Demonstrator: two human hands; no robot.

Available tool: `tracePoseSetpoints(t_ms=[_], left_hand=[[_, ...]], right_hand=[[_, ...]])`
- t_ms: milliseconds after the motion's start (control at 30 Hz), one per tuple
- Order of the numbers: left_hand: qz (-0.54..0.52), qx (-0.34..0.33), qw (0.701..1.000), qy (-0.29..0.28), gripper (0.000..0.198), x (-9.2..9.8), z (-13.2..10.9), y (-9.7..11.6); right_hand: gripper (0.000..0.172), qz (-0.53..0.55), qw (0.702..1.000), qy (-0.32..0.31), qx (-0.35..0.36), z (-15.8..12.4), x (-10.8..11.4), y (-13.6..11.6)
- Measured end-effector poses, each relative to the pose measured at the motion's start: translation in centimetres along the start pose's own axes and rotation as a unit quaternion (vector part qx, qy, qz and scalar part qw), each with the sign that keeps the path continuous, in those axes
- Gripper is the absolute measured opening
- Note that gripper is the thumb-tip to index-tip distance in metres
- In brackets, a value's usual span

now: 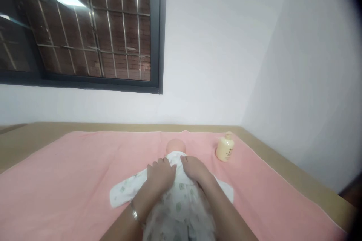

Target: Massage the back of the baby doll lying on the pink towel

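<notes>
A baby doll [175, 145] lies on the pink cloth with its smooth round head at the far end. It is covered by a white baby garment [178, 206] with a small green print, its sleeves spread to both sides. My left hand [160, 175] is closed on the garment near the left shoulder, fingers bent over the top and thumb on the chest. On the other side of the collar, my right hand [196, 168] grips the cloth, thumb toward the neck. Most of its fingers are hidden. The garment's lower part is blurred near the frame's bottom.
A cream pump bottle [225, 148] stands at the back right on the pink cloth [82, 173]. The cloth covers much of a tan tabletop [294, 169]. Behind it rise a white wall [215, 45] and a dark-framed window [157, 37] with metal bars.
</notes>
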State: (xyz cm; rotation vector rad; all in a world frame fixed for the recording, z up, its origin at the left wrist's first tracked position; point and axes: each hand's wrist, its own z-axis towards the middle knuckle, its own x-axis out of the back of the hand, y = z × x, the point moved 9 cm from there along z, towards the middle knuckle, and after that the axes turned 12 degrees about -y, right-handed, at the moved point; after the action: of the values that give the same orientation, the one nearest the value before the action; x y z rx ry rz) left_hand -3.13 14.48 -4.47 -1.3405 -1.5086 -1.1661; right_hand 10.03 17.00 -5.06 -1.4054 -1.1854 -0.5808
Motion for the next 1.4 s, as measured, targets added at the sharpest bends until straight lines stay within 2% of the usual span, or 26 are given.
tracePoseSetpoints(t_ms=[133, 200, 267, 367, 500, 667, 800, 1000, 1133, 1300, 1400], left_hand=[[-0.093, -0.027, 0.994, -0.044, 0.059, -0.4, 1.1, -0.7], [-0.124, -0.019, 0.991, -0.044, 0.061, -0.5, 1.4, -1.0], [-0.096, 0.007, 0.995, -0.004, 0.060, -0.1, 1.2, -1.0], [-0.002, 0.015, 0.997, 0.072, 0.055, 0.4, -0.1, 0.5], [0.048, -0.007, 0.994, 0.102, 0.052, 0.2, -1.1, 2.0], [0.001, -0.012, 0.998, 0.064, 0.055, 0.2, 0.3, 0.7], [-0.034, -0.060, 0.997, 0.026, 0.052, -0.2, 1.2, 0.7], [0.045, -0.029, 0.994, 0.091, 0.049, 0.2, -0.7, 1.9], [-0.008, -0.055, 0.997, 0.054, 0.053, 0.2, 0.0, 1.4], [-0.108, -0.073, 0.991, -0.006, 0.063, 0.0, 1.9, -0.2], [-0.107, -0.056, 0.993, -0.003, 0.061, -0.2, 1.8, -0.2]], right_hand=[[0.067, -0.016, 1.000, 0.006, -0.008, -2.2, 0.8, -1.0], [0.067, -0.020, 1.000, 0.005, -0.012, -2.9, 1.2, -1.3], [0.065, -0.016, 1.000, 0.001, -0.020, -3.1, 1.4, -1.2], [0.062, -0.001, 1.000, -0.008, -0.023, -2.4, 1.6, -0.6], [0.064, 0.013, 1.000, -0.024, 0.000, -1.6, 1.3, -0.2], [0.067, -0.007, 1.000, -0.014, 0.009, -2.8, 0.9, -1.5], [0.076, -0.027, 0.999, 0.018, 0.029, -3.3, 1.1, -2.7], [0.074, -0.005, 1.000, 0.010, 0.015, -0.5, 0.7, -0.4], [0.073, -0.009, 1.000, 0.005, 0.016, -0.3, 0.4, -0.1], [0.073, -0.057, 0.997, 0.044, 0.013, -2.0, 0.8, -1.9], [0.069, -0.068, 0.996, 0.053, 0.000, -2.1, 0.8, -2.1]])
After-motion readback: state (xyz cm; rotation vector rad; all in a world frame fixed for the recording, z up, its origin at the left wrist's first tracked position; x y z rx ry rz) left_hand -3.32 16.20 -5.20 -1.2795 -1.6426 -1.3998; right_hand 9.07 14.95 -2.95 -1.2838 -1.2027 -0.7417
